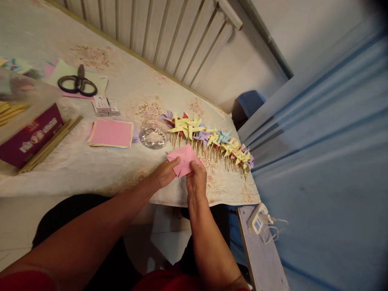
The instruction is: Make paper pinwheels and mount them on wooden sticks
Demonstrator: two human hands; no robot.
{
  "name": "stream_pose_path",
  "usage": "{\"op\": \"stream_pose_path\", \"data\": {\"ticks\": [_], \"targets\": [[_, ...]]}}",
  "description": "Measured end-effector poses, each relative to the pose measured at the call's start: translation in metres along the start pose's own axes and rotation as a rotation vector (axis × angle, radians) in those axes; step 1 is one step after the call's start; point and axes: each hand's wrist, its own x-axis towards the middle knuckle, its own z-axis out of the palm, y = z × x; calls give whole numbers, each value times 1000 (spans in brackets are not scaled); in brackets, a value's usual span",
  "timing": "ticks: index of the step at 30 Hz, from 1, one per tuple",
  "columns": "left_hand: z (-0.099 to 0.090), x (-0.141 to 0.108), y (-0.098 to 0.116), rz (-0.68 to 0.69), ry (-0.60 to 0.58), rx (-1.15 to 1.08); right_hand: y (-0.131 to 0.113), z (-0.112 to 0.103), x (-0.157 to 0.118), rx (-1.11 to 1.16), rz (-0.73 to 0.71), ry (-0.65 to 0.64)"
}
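Between my two hands is a square of pink paper with slits running in from its corners. My left hand pinches its left side, thumb on top. On the right side, my right hand grips it the same way, with its thumb near the lower right edge. The paper is held just above the front part of the table. Just beyond it stand several finished paper pinwheels on sticks, in yellow, purple, blue and red. A clear round dish of small shiny metal pieces sits to the left of the pinwheels.
A stack of pink and other coloured paper squares lies left of the dish. Behind it are small white boxes and black-handled scissors on paper sheets. Wooden sticks lie beside a purple box. A power strip rests on a bench.
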Motion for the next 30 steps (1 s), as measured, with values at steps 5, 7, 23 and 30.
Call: {"op": "stream_pose_path", "data": {"ticks": [5, 7, 23, 30], "targets": [[-2, -1, 1, -31, -8, 28, -1, -7, 3, -36, -28, 15], [-3, -1, 1, -27, -18, 30, -1, -9, 4, -61, -19, 20], [-1, -1, 12, -29, 87, 19, -8, -31, -16, -647, -586, 277], [4, -3, 15, -28, 70, -38, 2, -42, -33, -759, -429, -26]]}}
